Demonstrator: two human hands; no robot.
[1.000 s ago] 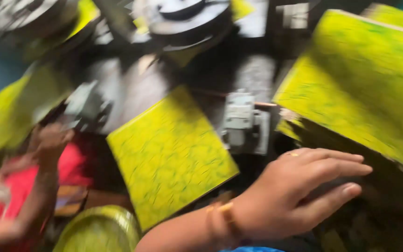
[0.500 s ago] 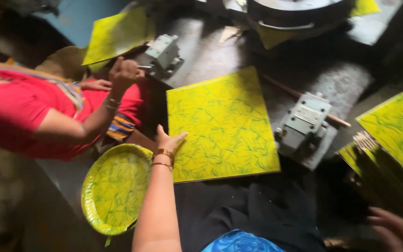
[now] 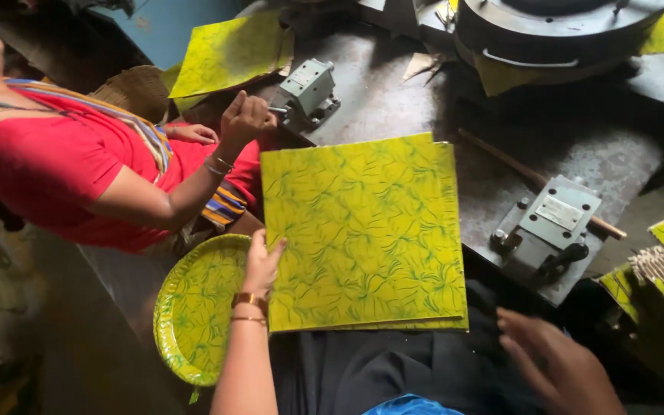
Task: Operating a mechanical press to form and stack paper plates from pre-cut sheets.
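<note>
Since the frame half a second earlier, the right hand (image 3: 559, 365) has come further into view at 5 o'clock, and the left hand (image 3: 261, 263) has stayed at the sheet's left edge.

At 9 o'clock a co-worker in red sits beside the bench; the co-worker's hand (image 3: 245, 117) is closed around the lever of a small grey metal fixture (image 3: 309, 88) at 11 o'clock. Behind it lies a loose yellow sheet (image 3: 228, 52).

At 7 o'clock a round yellow-green paper plate (image 3: 194, 311) stands on edge; nothing is seen in it. The left hand lies flat, fingers extended, against the left edge of the stack of square yellow sheets with green veining (image 3: 363, 230), which lies at centre on the grey metal bench (image 3: 401, 92).

The right hand is spread open, holding nothing, just below the stack's lower right corner. At 3 o'clock sits a second grey fixture (image 3: 551, 230) bearing a pale rectangular label plate.
</note>
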